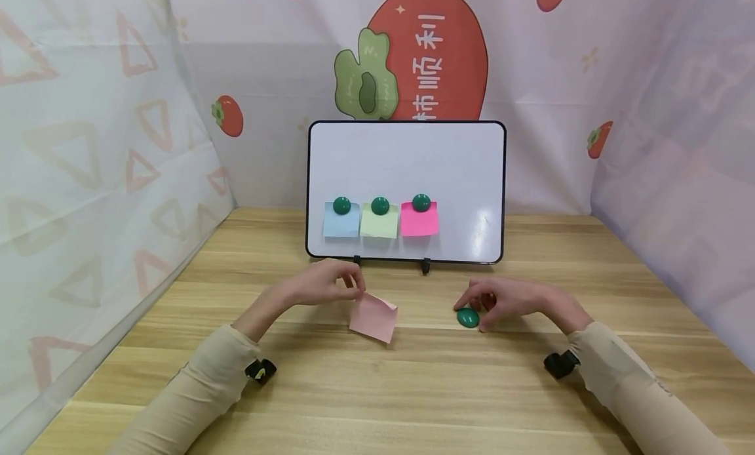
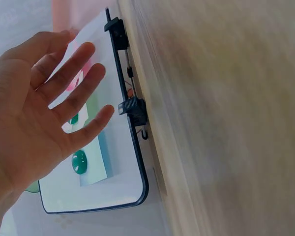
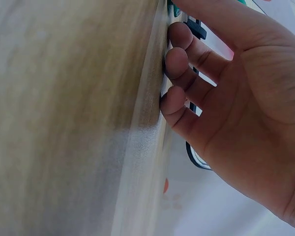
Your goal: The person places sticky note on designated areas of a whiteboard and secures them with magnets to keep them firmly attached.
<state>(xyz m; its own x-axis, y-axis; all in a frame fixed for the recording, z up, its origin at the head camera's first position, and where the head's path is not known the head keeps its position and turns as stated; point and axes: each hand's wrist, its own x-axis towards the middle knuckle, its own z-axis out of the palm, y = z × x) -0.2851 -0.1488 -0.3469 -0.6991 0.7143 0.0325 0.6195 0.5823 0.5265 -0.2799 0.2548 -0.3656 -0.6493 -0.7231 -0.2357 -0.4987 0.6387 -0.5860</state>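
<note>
My left hand (image 1: 323,282) pinches a pale pink sticky note (image 1: 375,317) by its top corner, in front of the whiteboard. The note hangs slightly tilted over the table, one corner curling. In the left wrist view the other fingers of the left hand (image 2: 49,103) are spread, and the note shows at the top. To the right, my right hand (image 1: 510,299) holds a round green magnet (image 1: 468,317) at the tabletop, thumb on one side and forefinger on the other. The right wrist view shows the remaining fingers of that hand (image 3: 236,103) curled close to the wood.
A black-framed whiteboard (image 1: 407,153) stands behind the hands on small black feet (image 1: 426,266). Green magnets pin a blue note (image 1: 341,224), a light green note (image 1: 379,226) and a bright pink note (image 1: 419,223) to it. Printed cloth walls (image 1: 271,68) surround the wooden table (image 1: 377,402).
</note>
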